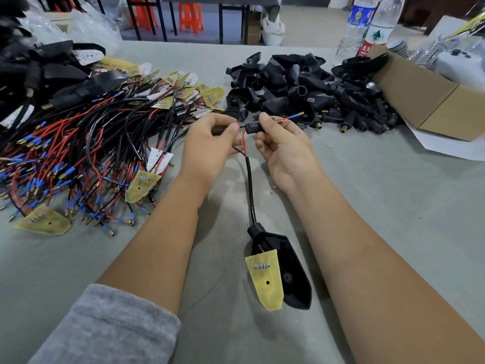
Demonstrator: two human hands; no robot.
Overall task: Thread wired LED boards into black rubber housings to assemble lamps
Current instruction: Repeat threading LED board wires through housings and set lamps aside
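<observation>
My right hand (282, 148) grips a small black rubber stem piece (256, 126); a red wire with a blue sleeve and brass tip (291, 117) sticks out of its far end past a brass thread. My left hand (210, 139) pinches the black wire at the stem's near end. A black sleeved cable (250, 187) runs down from my hands to a black rubber housing (291, 271) lying on the table, with a yellow LED board (266, 279) lying half out of it.
Wired LED boards (78, 153) are heaped at the left, with assembled lamps (39, 74) behind them. Empty black housings (301, 85) are piled at the back centre. A cardboard box (441, 101) and water bottles (367, 24) stand at the back right.
</observation>
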